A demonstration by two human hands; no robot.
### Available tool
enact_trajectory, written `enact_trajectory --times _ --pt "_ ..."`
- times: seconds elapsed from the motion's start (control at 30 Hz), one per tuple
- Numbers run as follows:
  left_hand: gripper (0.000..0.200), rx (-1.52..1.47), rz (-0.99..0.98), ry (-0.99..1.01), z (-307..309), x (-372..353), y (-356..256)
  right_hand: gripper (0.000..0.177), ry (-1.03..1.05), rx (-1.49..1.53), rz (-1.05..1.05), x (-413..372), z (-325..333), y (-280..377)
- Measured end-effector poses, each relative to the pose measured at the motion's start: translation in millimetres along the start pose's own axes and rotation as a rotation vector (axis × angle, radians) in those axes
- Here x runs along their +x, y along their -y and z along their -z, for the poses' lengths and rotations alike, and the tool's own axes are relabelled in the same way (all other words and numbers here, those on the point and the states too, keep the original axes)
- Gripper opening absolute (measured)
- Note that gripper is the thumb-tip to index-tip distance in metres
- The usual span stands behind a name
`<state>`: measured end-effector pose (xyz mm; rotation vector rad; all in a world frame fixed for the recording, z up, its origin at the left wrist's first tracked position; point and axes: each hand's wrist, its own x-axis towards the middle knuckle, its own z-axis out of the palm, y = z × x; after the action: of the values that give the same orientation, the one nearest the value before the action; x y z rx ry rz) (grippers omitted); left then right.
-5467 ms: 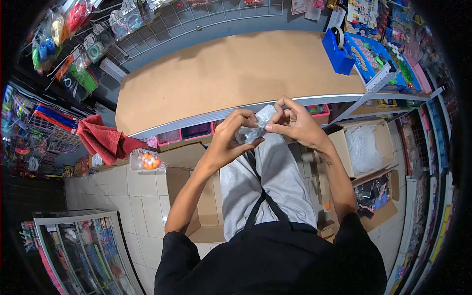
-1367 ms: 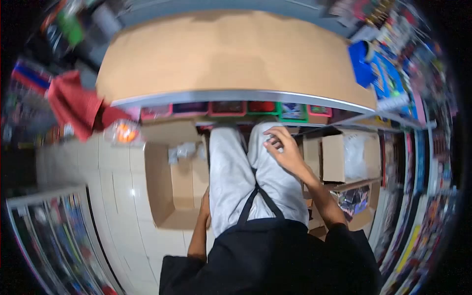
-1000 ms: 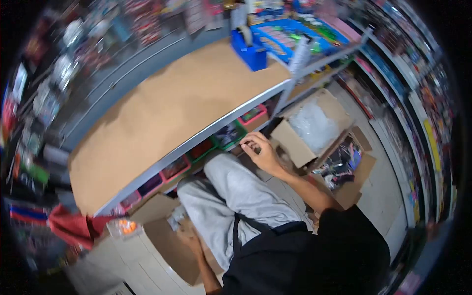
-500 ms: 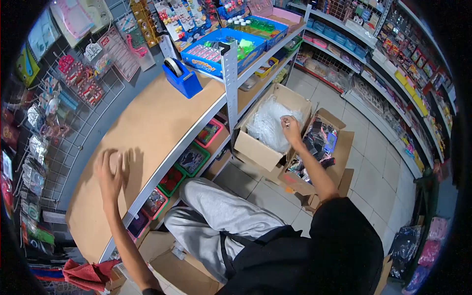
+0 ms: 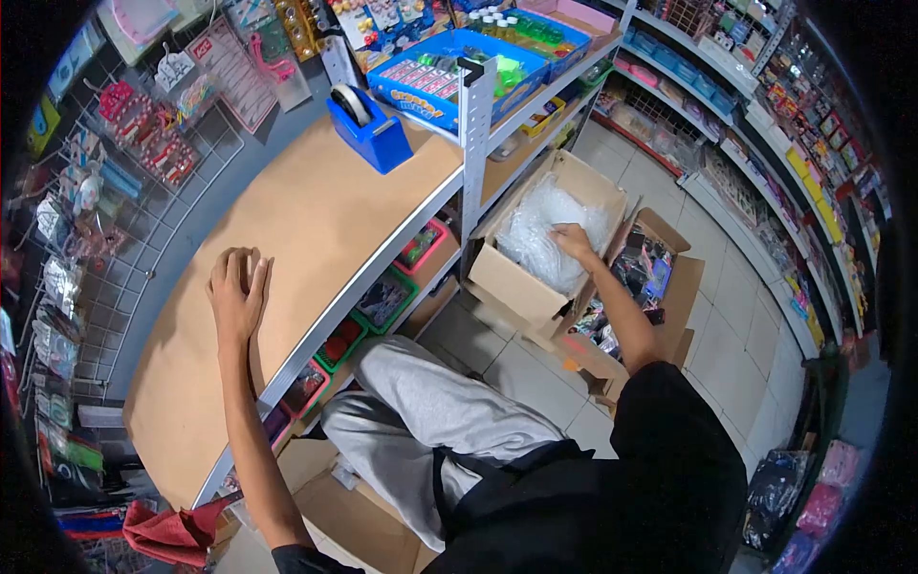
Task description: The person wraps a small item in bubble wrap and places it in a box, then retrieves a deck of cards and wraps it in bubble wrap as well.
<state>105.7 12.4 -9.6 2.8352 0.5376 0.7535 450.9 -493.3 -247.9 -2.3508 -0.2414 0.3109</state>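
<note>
My left hand (image 5: 236, 295) lies palm down on the bare brown shelf board (image 5: 325, 210), its fingers stretched out and holding nothing. On the right, my right hand (image 5: 574, 241) reaches into an open cardboard box (image 5: 519, 287) full of clear plastic bags (image 5: 537, 225). Its fingers are curled onto the crinkled plastic, and the fingertips are partly hidden. Beside that box, a second open carton (image 5: 690, 287) holds a jumble of small dark packaged goods (image 5: 626, 273); my right forearm passes above it.
A blue tape dispenser (image 5: 375, 139) stands at the board's far end, by a metal post (image 5: 475, 143) and blue display boxes (image 5: 430, 91). Coloured baskets (image 5: 384, 298) sit underneath. Packets hang on a wire grid (image 5: 153, 273) at left. A cardboard box (image 5: 359, 521) lies near my legs.
My right hand has lowered from above the box onto the plastic bags. My left hand has settled flatter on the board. The whole view has shifted slightly.
</note>
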Motion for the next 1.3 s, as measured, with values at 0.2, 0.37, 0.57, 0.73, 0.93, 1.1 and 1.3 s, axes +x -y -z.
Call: enact_trajectory --times 0.2,0.37,0.57,0.73,0.93,1.1,1.3 --pt "0.034 -0.020 0.006 -0.014 0.7 -0.9 -0.8 0.053 0.089 0.108 0.027 -16.1 4.3 7.3" --pt "0.034 -0.015 -0.008 -0.033 -0.8 -2.1 1.7 0.044 0.106 0.103 0.091 -9.6 3.7 -8.5" --pt "0.032 -0.021 0.004 -0.055 0.7 -2.6 -2.4 0.034 0.060 0.104 0.180 4.1 2.3 -32.3" --pt "0.030 -0.033 0.005 -0.050 1.2 -1.9 -2.3 0.025 -0.097 0.160 0.161 18.3 -3.0 -52.3" --pt "0.029 -0.040 0.001 -0.047 0.0 -2.0 1.4 0.024 -0.232 -0.002 -0.100 5.1 7.4 -23.7" --pt "0.029 -0.035 -0.006 -0.064 -2.5 -2.4 3.1 0.032 -0.216 -0.150 0.011 -2.6 17.0 -12.1" --pt "0.030 -0.050 -0.006 -0.054 -3.7 -1.7 5.8 0.033 -0.147 -0.243 0.118 -8.3 33.3 -14.6"
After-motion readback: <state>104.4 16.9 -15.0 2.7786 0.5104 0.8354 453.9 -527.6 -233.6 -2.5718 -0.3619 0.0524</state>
